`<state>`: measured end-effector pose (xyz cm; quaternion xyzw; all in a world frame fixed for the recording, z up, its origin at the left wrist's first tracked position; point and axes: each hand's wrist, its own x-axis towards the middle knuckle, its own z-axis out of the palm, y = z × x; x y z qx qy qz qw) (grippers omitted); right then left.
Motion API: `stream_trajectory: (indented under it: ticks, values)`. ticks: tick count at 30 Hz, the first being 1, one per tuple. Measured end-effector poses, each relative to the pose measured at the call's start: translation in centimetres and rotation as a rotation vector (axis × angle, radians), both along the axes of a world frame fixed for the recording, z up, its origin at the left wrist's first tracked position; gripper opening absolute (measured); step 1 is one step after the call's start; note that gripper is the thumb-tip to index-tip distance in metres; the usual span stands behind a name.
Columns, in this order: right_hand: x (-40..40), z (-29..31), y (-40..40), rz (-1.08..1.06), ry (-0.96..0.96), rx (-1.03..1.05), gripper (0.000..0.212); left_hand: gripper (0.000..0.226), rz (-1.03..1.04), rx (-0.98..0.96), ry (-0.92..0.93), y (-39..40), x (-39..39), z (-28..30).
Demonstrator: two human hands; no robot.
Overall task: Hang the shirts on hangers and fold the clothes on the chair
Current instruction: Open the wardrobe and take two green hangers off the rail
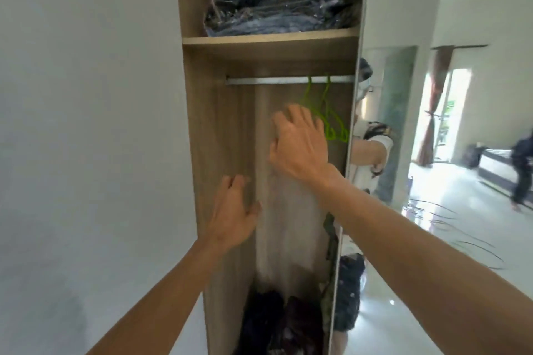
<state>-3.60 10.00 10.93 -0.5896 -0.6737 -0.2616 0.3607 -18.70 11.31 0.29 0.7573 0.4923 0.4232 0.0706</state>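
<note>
Hangers [331, 121], two, bright green, hooked on the metal rail [288, 80] at its right end, hanging close together against the right wall of the wardrobe [219, 130]. Right hand [300, 144] raised just in front of and left of them, fingers [285, 121] spread wide, holding nothing; contact with the nearer hanger impossible to judge through the motion blur. Left hand [233, 210] lower, near the left inner wall, fingers loosely parted, empty.

Above the rail, on the shelf [268, 39]: folded denim in a clear plastic bag [277, 6], something dark blue behind it. Down on the wardrobe floor: dark clothes [277, 323] in a heap, filling the bottom. Along the right edge, low, a strip of camouflage-patterned cloth [328, 239].

Rest of the rail bare to the left of the hangers; hanging space between rail and heap open, back panel in plain view. Left of the wardrobe, a plain pale wall [86, 124] flush against its side. Right of it, a mirrored door [383, 130] standing open, edge toward the camera, reflecting part of a person. Beyond, glossy white floor [432, 210] and, far off, a second person by a low bed.
</note>
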Motion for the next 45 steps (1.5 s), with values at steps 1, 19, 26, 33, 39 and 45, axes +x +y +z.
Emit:
stream_trajectory:
  ticks: [1,19,26,33,39,45]
  values:
    - [2.0,0.2,-0.7,-0.086,-0.056,0.008,0.053,0.053,-0.066,-0.008,-0.016,0.0,2.2,0.0]
    - [13.6,4.9,-4.6,-0.398,-0.297,0.055,0.048,0.043,-0.514,-0.261,-0.419,0.2,20.1,5.2]
    - [10.3,6.8,-10.3,-0.455,-0.263,0.218,0.037,0.094,-0.833,-0.423,-0.525,-4.2,17.0,5.7]
    - [8.3,9.2,-19.3,-0.583,-0.235,0.390,0.040,0.067,-1.260,-0.489,-0.425,-12.4,16.5,6.3]
    - [9.5,10.2,-28.4,-0.851,-0.282,0.450,0.063,0.080,-1.345,-0.334,-0.338,-20.2,20.8,6.4]
    - [12.9,10.2,-37.4,-1.029,-0.280,0.438,0.064,0.134,-1.362,0.025,-0.124,-29.8,26.4,6.8]
